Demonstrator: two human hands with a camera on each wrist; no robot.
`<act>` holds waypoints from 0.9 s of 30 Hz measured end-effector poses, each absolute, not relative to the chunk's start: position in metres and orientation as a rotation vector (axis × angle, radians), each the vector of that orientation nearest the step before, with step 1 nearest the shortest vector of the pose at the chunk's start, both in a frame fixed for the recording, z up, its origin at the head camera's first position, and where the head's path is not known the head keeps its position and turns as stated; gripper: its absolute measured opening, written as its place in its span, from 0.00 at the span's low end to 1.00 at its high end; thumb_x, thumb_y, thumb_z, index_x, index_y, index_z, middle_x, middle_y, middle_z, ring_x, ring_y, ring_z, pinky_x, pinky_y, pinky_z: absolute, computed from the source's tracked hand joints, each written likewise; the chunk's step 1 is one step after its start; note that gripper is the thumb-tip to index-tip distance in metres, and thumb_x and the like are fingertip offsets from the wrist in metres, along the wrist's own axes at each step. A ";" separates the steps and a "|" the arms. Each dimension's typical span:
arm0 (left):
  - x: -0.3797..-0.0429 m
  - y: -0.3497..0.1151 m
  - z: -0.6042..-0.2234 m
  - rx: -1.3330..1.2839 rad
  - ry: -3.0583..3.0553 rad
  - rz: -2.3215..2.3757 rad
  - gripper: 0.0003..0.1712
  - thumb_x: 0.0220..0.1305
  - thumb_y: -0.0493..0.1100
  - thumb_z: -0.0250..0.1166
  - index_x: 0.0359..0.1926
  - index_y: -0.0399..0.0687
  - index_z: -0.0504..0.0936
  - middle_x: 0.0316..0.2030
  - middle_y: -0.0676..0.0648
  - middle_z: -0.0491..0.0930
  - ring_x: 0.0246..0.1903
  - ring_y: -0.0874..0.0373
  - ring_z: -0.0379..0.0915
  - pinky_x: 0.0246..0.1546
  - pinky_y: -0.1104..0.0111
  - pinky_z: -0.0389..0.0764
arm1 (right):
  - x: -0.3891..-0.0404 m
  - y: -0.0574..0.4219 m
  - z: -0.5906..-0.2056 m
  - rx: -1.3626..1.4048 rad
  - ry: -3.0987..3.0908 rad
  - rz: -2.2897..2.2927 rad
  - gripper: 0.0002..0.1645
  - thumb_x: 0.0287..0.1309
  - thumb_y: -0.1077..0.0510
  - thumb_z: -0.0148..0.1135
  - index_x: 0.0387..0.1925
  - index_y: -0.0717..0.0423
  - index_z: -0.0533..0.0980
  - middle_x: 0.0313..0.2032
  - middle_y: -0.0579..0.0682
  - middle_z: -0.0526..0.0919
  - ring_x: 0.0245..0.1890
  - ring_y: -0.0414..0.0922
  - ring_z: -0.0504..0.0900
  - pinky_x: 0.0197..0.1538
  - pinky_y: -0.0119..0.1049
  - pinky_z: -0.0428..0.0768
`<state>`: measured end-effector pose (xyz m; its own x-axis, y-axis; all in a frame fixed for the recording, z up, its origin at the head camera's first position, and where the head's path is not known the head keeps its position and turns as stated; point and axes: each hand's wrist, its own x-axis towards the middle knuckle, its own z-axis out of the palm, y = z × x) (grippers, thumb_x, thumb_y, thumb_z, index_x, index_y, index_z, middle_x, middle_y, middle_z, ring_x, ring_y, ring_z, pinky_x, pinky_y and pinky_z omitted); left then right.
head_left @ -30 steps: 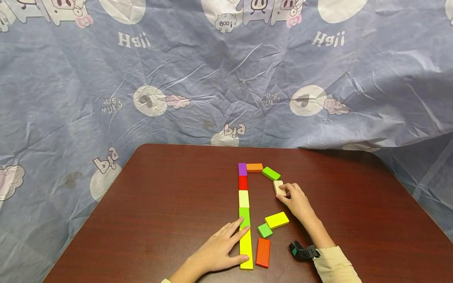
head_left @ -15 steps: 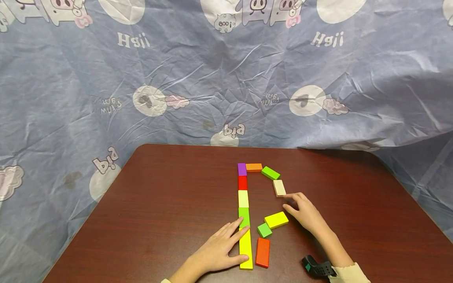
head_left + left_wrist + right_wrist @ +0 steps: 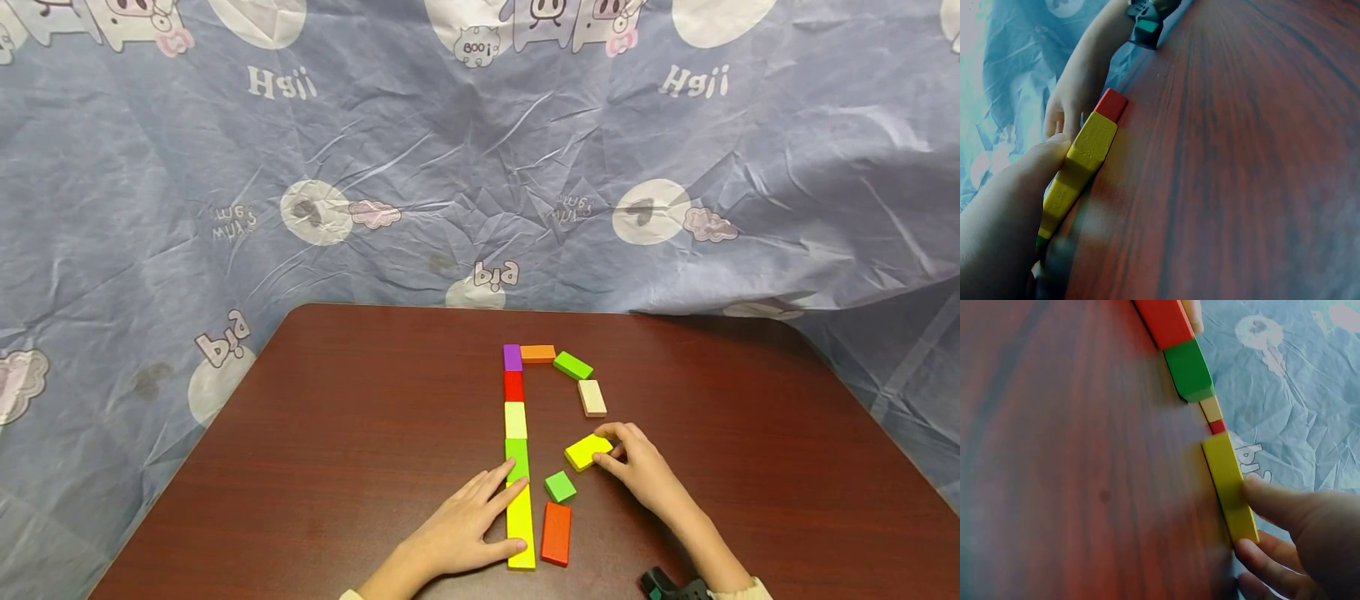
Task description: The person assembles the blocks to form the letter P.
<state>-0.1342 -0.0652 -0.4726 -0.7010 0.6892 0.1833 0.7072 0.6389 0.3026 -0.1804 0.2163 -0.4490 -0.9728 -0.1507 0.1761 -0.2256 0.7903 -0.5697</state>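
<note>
My left hand (image 3: 465,525) rests with fingers spread on the near end of a straight row of blocks, touching its green block (image 3: 517,450) and yellow part (image 3: 521,525). Farther up that row lie a cream block (image 3: 515,420), a red block (image 3: 513,386) and a purple block (image 3: 512,357). My right hand (image 3: 645,471) pinches a loose yellow block (image 3: 582,454) between thumb and fingers, also seen in the right wrist view as a yellow block (image 3: 1225,478). A small green block (image 3: 560,486) and an orange-red block (image 3: 556,533) lie between the hands.
From the purple end, an orange block (image 3: 537,354), a bright green block (image 3: 573,365) and a pale wooden block (image 3: 592,398) curve rightward. A brown table (image 3: 375,417) carries everything. Behind it hangs a printed blue-grey cloth (image 3: 420,150).
My right hand has let go of the pale wooden block, come nearer and taken hold of the yellow block, which has shifted slightly away from the small green block. My left hand stays put.
</note>
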 end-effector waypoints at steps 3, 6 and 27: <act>-0.134 -0.065 -0.473 -1.191 -2.790 -0.537 0.40 0.62 0.71 0.37 0.69 0.58 0.52 0.70 0.48 0.48 0.67 0.57 0.54 0.66 0.62 0.59 | -0.185 0.215 -0.451 0.306 -2.800 0.918 0.14 0.50 0.61 0.64 0.42 0.58 0.76 0.42 0.53 0.75 0.35 0.42 0.75 0.37 0.33 0.77; -0.135 -0.065 -0.473 -1.189 -2.788 -0.530 0.40 0.62 0.71 0.37 0.69 0.58 0.52 0.70 0.48 0.48 0.67 0.57 0.54 0.66 0.62 0.59 | -0.185 0.211 -0.451 0.306 -2.813 0.919 0.17 0.51 0.56 0.64 0.43 0.58 0.75 0.47 0.55 0.73 0.43 0.48 0.76 0.45 0.44 0.77; -0.134 -0.064 -0.473 -1.187 -2.804 -0.552 0.40 0.62 0.70 0.39 0.69 0.59 0.52 0.71 0.48 0.47 0.67 0.57 0.53 0.66 0.61 0.58 | -0.192 0.205 -0.453 0.139 -2.801 0.885 0.24 0.49 0.53 0.65 0.45 0.62 0.73 0.49 0.61 0.69 0.44 0.55 0.74 0.45 0.49 0.75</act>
